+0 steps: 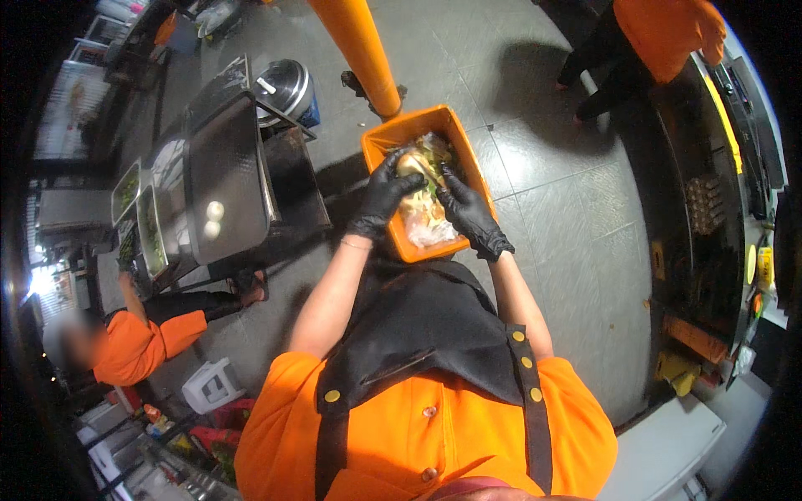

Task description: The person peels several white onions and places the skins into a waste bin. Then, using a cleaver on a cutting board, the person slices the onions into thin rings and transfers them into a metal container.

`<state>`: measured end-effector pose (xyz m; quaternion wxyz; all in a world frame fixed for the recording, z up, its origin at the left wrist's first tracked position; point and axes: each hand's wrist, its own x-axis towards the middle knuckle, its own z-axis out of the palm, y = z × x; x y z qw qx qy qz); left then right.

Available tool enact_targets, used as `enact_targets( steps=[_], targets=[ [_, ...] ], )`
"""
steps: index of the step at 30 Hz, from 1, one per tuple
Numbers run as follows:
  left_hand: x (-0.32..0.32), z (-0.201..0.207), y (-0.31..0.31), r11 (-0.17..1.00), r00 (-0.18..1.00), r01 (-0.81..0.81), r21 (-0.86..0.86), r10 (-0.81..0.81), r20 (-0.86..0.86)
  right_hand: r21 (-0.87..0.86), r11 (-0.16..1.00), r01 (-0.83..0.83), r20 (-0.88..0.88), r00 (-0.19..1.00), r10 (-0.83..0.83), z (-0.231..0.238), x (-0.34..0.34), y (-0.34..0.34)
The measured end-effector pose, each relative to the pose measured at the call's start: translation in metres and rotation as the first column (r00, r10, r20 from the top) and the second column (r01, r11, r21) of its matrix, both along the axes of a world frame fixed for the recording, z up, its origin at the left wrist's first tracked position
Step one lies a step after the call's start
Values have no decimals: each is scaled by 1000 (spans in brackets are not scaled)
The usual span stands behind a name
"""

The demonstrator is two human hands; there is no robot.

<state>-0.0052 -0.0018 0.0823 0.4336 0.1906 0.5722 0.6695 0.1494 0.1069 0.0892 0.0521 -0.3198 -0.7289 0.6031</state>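
Note:
Both my hands wear black gloves and work over an orange plastic bin standing on the floor in front of me. My left hand curls round a pale, onion-like bulb, its thumb lying across the near side. Close by on the right, my right hand has its fingers bent inward toward the bulb; what they pinch is too small to make out. Below the hands, the bin holds scraps: pale skins, green leafy bits and clear plastic.
A dark tray table at left carries two white round bulbs. Beyond it stands a lidded pot. An orange post rises behind the bin. Co-workers in orange stand at far right and left, beside a white stool.

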Motion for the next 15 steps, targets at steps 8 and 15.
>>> enact_targets(
  steps=[8, 15],
  targets=[
    [9, 4, 9, 997, 994, -72, 28, 74, -86, 200, 964, 176, -198, 971, -136, -24, -28, -19],
    [-22, -28, -5, 972, 869, -39, 233, -82, 488, -457, 889, -13, -334, 929, -158, -48, -23, -1]
  ],
)
